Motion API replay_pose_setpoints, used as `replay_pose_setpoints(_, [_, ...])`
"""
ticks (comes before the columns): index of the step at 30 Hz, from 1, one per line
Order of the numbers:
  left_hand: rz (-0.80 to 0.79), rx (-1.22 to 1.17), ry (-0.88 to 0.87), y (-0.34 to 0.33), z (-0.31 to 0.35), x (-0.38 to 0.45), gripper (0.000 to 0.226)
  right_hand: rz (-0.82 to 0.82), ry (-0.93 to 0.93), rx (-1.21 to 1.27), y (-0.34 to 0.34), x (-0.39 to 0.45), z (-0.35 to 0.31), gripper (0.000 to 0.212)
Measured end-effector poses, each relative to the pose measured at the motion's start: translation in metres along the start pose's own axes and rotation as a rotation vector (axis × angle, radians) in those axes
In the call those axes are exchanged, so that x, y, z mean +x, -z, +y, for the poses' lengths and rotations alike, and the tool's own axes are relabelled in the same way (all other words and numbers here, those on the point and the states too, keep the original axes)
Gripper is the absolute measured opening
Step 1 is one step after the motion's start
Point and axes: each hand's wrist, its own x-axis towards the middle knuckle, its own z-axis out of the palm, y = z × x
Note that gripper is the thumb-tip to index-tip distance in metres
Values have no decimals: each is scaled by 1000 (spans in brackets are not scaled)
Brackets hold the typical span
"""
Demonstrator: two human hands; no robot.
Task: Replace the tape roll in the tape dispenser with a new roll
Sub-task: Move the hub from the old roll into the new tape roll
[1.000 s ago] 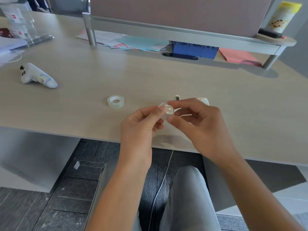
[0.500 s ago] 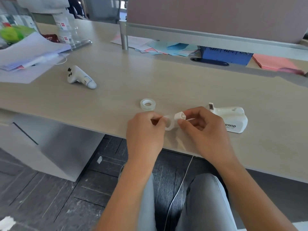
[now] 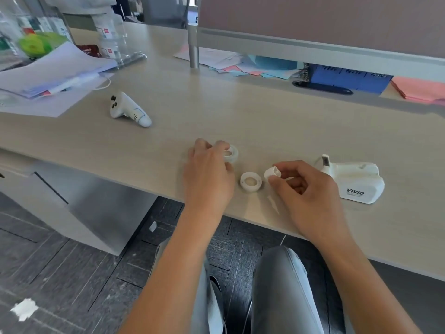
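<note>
half a second ago both hands were together over the desk (image 3: 240, 112) edge, pulling an empty core off a small white hub. now they have split. the core (image 3: 251, 181) lies flat on the desk by itself, touched by neither hand. the right hand (image 3: 305, 189) has stayed close, just right of the core, its thumb and fingers pinched on the hub (image 3: 272, 172). the left hand (image 3: 207, 172) has gone up and left of the core to the new roll (image 3: 231, 153), which sits flat on the desk; its fingers curl over the near-left side of the roll and seem to be closing on it, though i cannot tell whether the grip is firm yet or the roll has lifted at all.

the dispenser (image 3: 356, 182) stands well right of the core, past the right hand, open at the top with nothing seated in it as far as i can see. a white controller (image 3: 128, 109) lies far up-left of the core and plays no part.

so the old roll looks to be out and stripped, and the work is turning to the second half. next, i judge, the new roll must come to the hub, slide on squarely, and the pair drop into the dispenser. the loose core sits where the hands will meet and could get knocked.
</note>
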Motion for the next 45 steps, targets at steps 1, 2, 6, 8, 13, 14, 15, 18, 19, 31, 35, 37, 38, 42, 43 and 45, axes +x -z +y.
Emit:
replay_pose_setpoints(1, [-11,22,-1,-2,0,3,34,-3,4,4,0,0,0,10])
replay_pose_setpoints(2, [-24,43,0,-4,0,6,32,-5,6,9,0,0,0,10])
replay_pose_setpoints(6, [-26,75,0,-8,1,9,22,3,-1,27,0,0,1,10])
replay_pose_setpoints(8, [17,20,-23,-12,0,9,18,11,-3,40,0,-1,1,10])
replay_pose_setpoints(13, [284,-442,-77,-8,13,-4,10,36,6,152,5,-7,-6,8])
replay_pose_setpoints(14, [300,-537,-68,-4,19,-8,9,45,4,184,7,-8,-8,8])
replay_pose_setpoints(15, [290,-631,-45,0,24,-13,9,54,0,215,9,-8,-10,9])
replay_pose_setpoints(18, [201,-909,70,9,39,-22,7,77,10,295,15,-10,-16,11])
replay_pose_setpoints(19, [170,-984,109,12,43,-24,7,86,26,312,18,-11,-18,13])
replay_pose_setpoints(31, [-120,-1391,270,10,66,-45,15,121,179,244,40,-17,-36,23])
replay_pose_setpoints(35, [-117,-1379,241,7,69,-50,12,133,193,224,41,-17,-35,23])
replay_pose_setpoints(37, [-114,-1365,222,8,71,-52,13,136,205,216,41,-19,-34,22])
replay_pose_setpoints(38, [-118,-1357,203,9,72,-54,14,138,207,215,40,-19,-34,21])
replay_pose_setpoints(42, [-118,-1308,83,11,72,-57,21,139,200,232,40,-18,-33,22])
replay_pose_setpoints(43, [-118,-1293,56,12,70,-57,23,136,201,233,41,-18,-32,23])
replay_pose_setpoints(45, [-119,-1266,21,12,68,-56,27,125,202,237,42,-17,-33,23])
